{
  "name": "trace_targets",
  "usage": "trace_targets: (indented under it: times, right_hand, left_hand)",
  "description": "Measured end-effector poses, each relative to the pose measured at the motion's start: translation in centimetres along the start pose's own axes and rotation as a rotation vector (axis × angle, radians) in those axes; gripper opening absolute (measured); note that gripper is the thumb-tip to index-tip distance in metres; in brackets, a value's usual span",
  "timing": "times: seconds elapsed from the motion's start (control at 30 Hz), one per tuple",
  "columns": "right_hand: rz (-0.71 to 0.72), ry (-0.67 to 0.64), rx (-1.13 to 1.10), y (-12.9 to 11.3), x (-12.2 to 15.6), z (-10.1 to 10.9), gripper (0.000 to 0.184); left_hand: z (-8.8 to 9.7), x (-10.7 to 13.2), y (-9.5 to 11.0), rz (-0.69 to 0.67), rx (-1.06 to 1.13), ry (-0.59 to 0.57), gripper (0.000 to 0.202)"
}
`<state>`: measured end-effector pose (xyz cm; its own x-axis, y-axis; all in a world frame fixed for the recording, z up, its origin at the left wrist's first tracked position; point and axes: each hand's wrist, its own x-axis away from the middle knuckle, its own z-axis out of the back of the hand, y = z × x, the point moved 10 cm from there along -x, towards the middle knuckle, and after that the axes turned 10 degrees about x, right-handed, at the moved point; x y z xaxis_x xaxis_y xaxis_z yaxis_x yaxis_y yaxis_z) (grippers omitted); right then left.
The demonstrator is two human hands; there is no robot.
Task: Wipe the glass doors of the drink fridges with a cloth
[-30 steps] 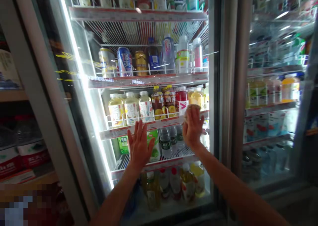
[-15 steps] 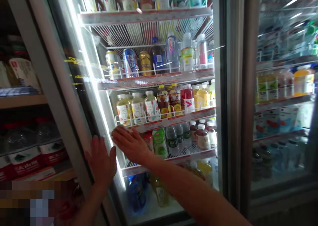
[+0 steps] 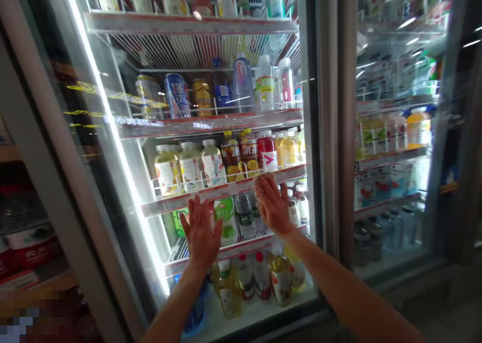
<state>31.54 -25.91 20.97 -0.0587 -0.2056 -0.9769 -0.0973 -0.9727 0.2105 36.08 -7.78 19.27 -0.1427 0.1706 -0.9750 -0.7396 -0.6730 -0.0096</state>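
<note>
Currently reaching up with both hands to the glass door (image 3: 81, 87). Holding left hand (image 3: 201, 230) flat, palm forward, with fingers lightly spread and thumb well out, in view between green pack (image 3: 179, 223) and green bottle (image 3: 226, 221) — cannot tell a touch on the glass from a hover. Holding right hand (image 3: 274, 205) slightly higher, leaning left, with fingers close together over what looks like a brownish cloth (image 3: 257, 186) — cannot tell pinching from flat pressing. Covering most of the cloth, leaving a left edge visible before the shelf edge (image 3: 165, 205), below the red bottle (image 3: 267, 149).
</note>
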Motion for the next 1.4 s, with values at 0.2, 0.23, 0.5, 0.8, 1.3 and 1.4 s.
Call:
trace_targets:
  times: [0.2, 0.23, 0.5, 0.8, 1.3, 1.4]
  right_hand:
    - [-0.336, 0.076, 0.105, 9.9, 2.9, 0.4, 0.053]
    - [-0.4, 0.094, 0.105, 10.8, 3.3, 0.4, 0.053]
    - [-0.16, 0.021, -0.081, -1.5, 1.2, -0.8, 0.053]
    - [0.279, -0.098, -0.281, -20.4, -0.7, -2.5, 0.04]
    - [0.116, 0.005, -0.15, -8.8, 2.7, -0.5, 0.04]
    - [-0.019, 0.006, -0.067, -1.8, 4.7, 0.0, 0.047]
  left_hand:
    - [-1.0, 0.0, 0.4, 0.049, 0.027, -0.003, 0.063]
    - [-0.9, 0.1, 0.5, 0.039, 0.025, -0.008, 0.063]
    - [0.2, 1.9, -0.3, -0.035, -0.008, -0.012, 0.063]
    - [6.9, 4.8, -9.8, 0.259, -0.136, -0.023, 0.06]
    - [3.2, 5.4, -3.3, -0.04, -0.134, -0.074, 0.064]
    - [1.3, 5.2, -0.8, -0.089, -0.074, -0.084, 0.065]
